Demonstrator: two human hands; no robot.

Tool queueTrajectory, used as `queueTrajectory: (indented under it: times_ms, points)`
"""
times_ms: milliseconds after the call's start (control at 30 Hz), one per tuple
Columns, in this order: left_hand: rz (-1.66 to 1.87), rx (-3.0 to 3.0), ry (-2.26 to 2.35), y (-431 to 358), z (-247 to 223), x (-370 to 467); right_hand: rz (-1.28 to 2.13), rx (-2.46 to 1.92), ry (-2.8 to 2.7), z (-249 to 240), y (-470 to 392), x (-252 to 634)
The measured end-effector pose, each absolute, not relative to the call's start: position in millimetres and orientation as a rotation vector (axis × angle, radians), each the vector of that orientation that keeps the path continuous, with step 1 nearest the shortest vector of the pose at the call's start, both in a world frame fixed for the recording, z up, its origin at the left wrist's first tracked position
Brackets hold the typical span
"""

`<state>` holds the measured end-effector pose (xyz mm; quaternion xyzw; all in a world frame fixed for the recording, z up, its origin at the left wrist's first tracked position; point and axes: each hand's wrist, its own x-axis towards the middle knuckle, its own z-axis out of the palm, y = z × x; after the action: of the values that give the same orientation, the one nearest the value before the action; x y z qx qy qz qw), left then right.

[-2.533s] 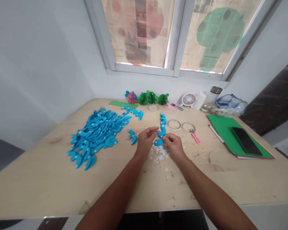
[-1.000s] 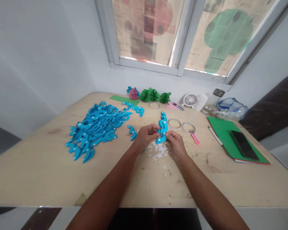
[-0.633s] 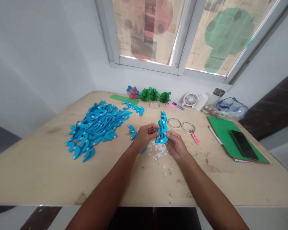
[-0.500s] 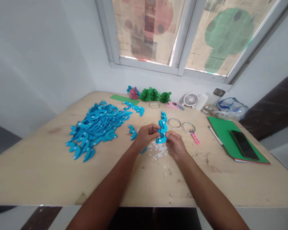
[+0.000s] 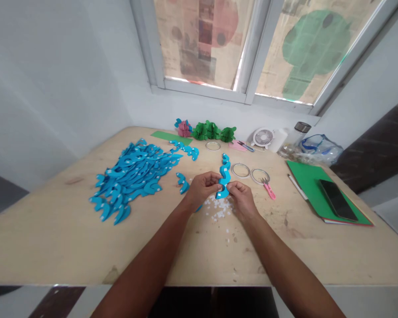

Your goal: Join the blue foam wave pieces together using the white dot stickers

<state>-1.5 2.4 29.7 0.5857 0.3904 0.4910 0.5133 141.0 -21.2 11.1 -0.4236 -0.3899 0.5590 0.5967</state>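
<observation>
A wavy blue cutout strip (image 5: 224,176) with small white squares on it stands upright between my hands. My left hand (image 5: 204,187) pinches its left edge with closed fingers. From the right, my right hand (image 5: 241,196) pinches the lower part of the same strip. Small white paper bits (image 5: 220,208) lie scattered on the table beneath. Left of my left hand rests a short blue cutout (image 5: 183,183), and another blue piece shows partly behind my left wrist. A large heap of blue cutouts (image 5: 135,170), dotted with white squares, spreads farther left.
Metal rings (image 5: 241,170) and pink-handled snips (image 5: 268,190) lie right of my hands. A phone (image 5: 337,200) rests on a green folder (image 5: 305,176), a white pen (image 5: 297,187) beside it. Along the wall stand green paper figures (image 5: 212,130), a small fan (image 5: 263,138) and a bottle (image 5: 295,137).
The lower end of the blue strip has turned slightly between my fingers. Both hands stay in almost the same place, and the things on the table have not moved.
</observation>
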Motion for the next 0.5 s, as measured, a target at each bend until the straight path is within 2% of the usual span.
queueTrajectory:
  times_ms: [500]
  points:
    - [1.159, 1.439, 0.922, 5.3, 24.6, -3.1, 1.235, -1.019, -0.912, 5.3, -18.8, 140.2]
